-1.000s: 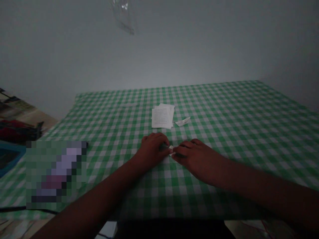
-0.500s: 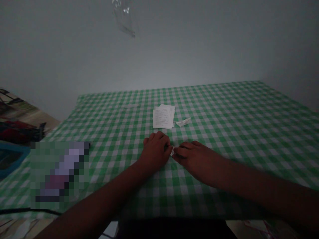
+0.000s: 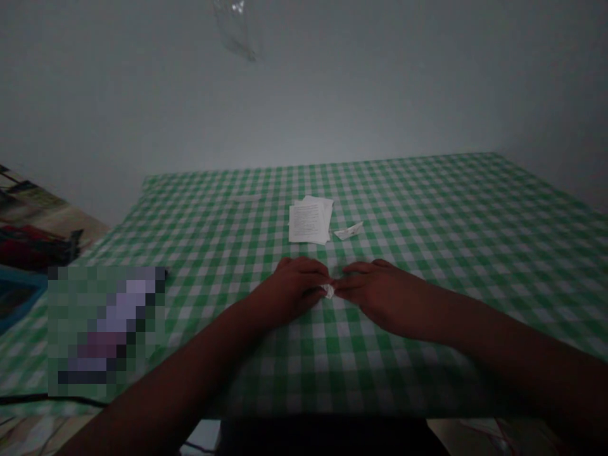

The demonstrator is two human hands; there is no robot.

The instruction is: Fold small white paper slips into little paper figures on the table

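On the table point(image 3: 427, 209) lies a stack of papers point(image 3: 308, 221), and just to the right of it is a small folded paper point(image 3: 348, 231). Nearer to the person, a paper piece point(image 3: 328, 291) sits between the left hand point(image 3: 287, 294) and the right hand point(image 3: 384, 297), touching both. Behind the table stands a wall point(image 3: 304, 95).

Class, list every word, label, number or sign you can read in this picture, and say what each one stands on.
Lines of print on the stack of white paper sheets: too small to read.
Small folded paper beside the stack: nothing legible.
White paper scrap between the left hand and right hand: nothing legible.
Pixelated patch at the left: blurred out, unreadable.
No word, brand or number can be quoted.
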